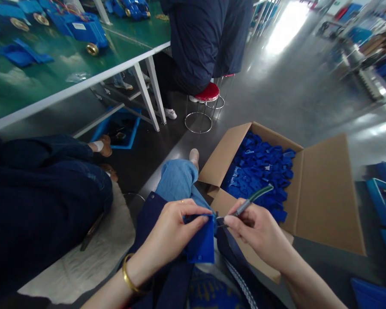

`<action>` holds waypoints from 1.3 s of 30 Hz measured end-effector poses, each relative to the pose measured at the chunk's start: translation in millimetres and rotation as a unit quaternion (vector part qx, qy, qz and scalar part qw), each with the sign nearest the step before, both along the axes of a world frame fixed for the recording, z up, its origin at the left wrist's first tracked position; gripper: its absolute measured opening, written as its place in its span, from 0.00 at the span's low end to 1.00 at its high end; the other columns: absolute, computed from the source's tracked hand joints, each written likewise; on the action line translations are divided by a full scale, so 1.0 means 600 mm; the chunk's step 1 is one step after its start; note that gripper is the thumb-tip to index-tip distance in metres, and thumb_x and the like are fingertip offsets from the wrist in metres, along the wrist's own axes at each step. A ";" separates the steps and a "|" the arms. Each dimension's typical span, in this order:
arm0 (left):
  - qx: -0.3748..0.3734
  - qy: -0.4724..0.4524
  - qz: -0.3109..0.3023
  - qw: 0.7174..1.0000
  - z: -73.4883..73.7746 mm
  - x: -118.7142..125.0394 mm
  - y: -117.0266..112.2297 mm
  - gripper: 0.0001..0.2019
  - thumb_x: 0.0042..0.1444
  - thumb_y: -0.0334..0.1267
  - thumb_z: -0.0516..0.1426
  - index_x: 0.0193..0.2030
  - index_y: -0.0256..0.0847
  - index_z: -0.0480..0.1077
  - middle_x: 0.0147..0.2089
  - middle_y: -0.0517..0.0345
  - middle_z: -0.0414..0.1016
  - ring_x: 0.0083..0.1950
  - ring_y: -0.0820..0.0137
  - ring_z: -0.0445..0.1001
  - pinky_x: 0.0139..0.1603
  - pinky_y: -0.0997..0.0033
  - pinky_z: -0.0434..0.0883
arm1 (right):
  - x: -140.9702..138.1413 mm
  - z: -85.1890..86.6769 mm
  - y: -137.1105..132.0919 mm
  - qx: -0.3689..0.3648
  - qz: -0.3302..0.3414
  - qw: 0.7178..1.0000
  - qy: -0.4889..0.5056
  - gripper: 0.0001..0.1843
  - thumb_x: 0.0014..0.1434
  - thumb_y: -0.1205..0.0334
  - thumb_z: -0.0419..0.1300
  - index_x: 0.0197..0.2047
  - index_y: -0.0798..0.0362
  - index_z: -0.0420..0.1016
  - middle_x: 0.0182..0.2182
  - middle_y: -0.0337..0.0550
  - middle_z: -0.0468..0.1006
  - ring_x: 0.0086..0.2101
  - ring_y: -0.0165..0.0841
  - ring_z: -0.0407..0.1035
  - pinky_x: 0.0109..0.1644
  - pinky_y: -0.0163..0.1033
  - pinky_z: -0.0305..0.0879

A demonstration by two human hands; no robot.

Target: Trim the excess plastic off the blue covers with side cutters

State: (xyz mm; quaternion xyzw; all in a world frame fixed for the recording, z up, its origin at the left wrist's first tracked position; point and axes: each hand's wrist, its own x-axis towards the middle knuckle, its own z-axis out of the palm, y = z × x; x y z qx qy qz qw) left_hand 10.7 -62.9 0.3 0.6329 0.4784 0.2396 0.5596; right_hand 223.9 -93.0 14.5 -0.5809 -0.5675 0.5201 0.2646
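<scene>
My left hand (172,229) is closed in a pinch on the top edge of a flat blue plastic part (202,244) held above my lap. My right hand (259,234) is wrapped round a small green-handled tool (251,201) whose metal tip points at the top corner of that part. A gold bangle sits on my left wrist. Just beyond my hands stands an open cardboard box (321,193) filled with several more blue plastic parts (260,169).
A person in dark clothes sits close on my left (41,193). Another person sits on a red stool (207,92) at a green-topped table (51,73) carrying blue housings. A blue bin (120,128) lies under the table. More blue trays (384,201) stand at right.
</scene>
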 end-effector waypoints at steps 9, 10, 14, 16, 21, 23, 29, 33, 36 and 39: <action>-0.081 -0.032 -0.006 0.996 -0.006 0.003 0.004 0.09 0.57 0.36 0.62 0.40 0.41 0.85 0.32 0.58 0.80 0.36 0.69 0.75 0.40 0.72 0.66 | -0.004 -0.026 -0.016 0.181 -0.002 0.978 -0.104 0.10 0.65 0.57 0.61 0.33 0.51 0.74 0.27 0.37 0.76 0.28 0.30 0.71 0.31 0.33 0.64; -0.086 -0.036 -0.007 0.996 -0.006 0.004 0.004 0.09 0.57 0.37 0.62 0.40 0.41 0.85 0.31 0.59 0.80 0.35 0.70 0.74 0.40 0.72 0.66 | -0.004 -0.028 -0.018 0.185 0.000 0.977 -0.105 0.09 0.66 0.57 0.61 0.34 0.51 0.74 0.27 0.37 0.76 0.28 0.30 0.71 0.31 0.33 0.63; -0.101 -0.052 -0.007 0.994 -0.010 0.005 0.001 0.09 0.57 0.37 0.62 0.39 0.42 0.85 0.31 0.58 0.80 0.36 0.69 0.74 0.40 0.72 0.66 | 0.000 -0.028 -0.021 0.172 0.013 0.978 -0.113 0.09 0.66 0.57 0.60 0.34 0.51 0.74 0.28 0.37 0.76 0.28 0.30 0.70 0.33 0.34 0.62; -0.104 -0.059 -0.006 0.993 -0.014 0.005 -0.003 0.09 0.57 0.38 0.62 0.39 0.41 0.85 0.32 0.57 0.80 0.37 0.68 0.75 0.40 0.71 0.66 | 0.003 -0.024 -0.021 0.143 0.030 0.983 -0.113 0.10 0.67 0.56 0.60 0.34 0.51 0.73 0.28 0.36 0.75 0.28 0.29 0.69 0.32 0.34 0.61; -0.083 -0.075 -0.001 0.994 -0.026 0.011 -0.016 0.08 0.57 0.39 0.63 0.38 0.42 0.85 0.33 0.55 0.81 0.37 0.67 0.77 0.41 0.71 0.68 | 0.010 -0.006 -0.012 0.076 0.079 0.989 -0.102 0.13 0.67 0.56 0.59 0.31 0.51 0.71 0.27 0.36 0.72 0.28 0.30 0.67 0.31 0.35 0.59; -0.068 -0.076 0.005 0.995 -0.030 0.014 -0.017 0.08 0.57 0.38 0.63 0.37 0.43 0.85 0.32 0.56 0.82 0.36 0.68 0.77 0.40 0.71 0.68 | 0.016 0.003 -0.006 0.077 0.097 0.986 -0.116 0.12 0.66 0.57 0.60 0.31 0.51 0.71 0.26 0.36 0.72 0.28 0.30 0.67 0.32 0.35 0.60; -0.025 -0.037 0.043 0.998 -0.025 0.002 -0.003 0.09 0.59 0.36 0.62 0.39 0.45 0.85 0.34 0.57 0.82 0.36 0.69 0.75 0.42 0.72 0.68 | 0.034 0.012 0.001 0.176 0.111 0.967 -0.147 0.11 0.66 0.57 0.61 0.32 0.50 0.71 0.23 0.35 0.72 0.24 0.29 0.65 0.28 0.34 0.58; -0.047 -0.048 0.028 0.997 -0.017 -0.002 -0.001 0.08 0.59 0.37 0.62 0.39 0.45 0.85 0.33 0.58 0.82 0.35 0.70 0.74 0.41 0.73 0.68 | 0.028 -0.001 -0.002 0.264 0.057 0.944 -0.190 0.11 0.67 0.57 0.59 0.33 0.50 0.71 0.22 0.34 0.71 0.20 0.28 0.64 0.24 0.34 0.58; -0.046 -0.050 0.035 0.997 -0.016 0.002 -0.003 0.08 0.58 0.37 0.62 0.40 0.44 0.85 0.33 0.57 0.82 0.36 0.70 0.75 0.41 0.73 0.68 | 0.016 -0.008 -0.004 0.295 0.059 0.933 -0.196 0.10 0.67 0.57 0.59 0.34 0.50 0.71 0.24 0.36 0.74 0.23 0.29 0.69 0.28 0.33 0.62; -0.045 -0.056 0.032 0.997 -0.019 0.005 -0.005 0.09 0.58 0.37 0.62 0.40 0.43 0.85 0.33 0.57 0.81 0.35 0.70 0.74 0.40 0.72 0.67 | 0.007 -0.009 -0.004 0.303 0.049 0.931 -0.197 0.10 0.68 0.57 0.58 0.34 0.50 0.71 0.23 0.35 0.73 0.22 0.28 0.68 0.27 0.33 0.61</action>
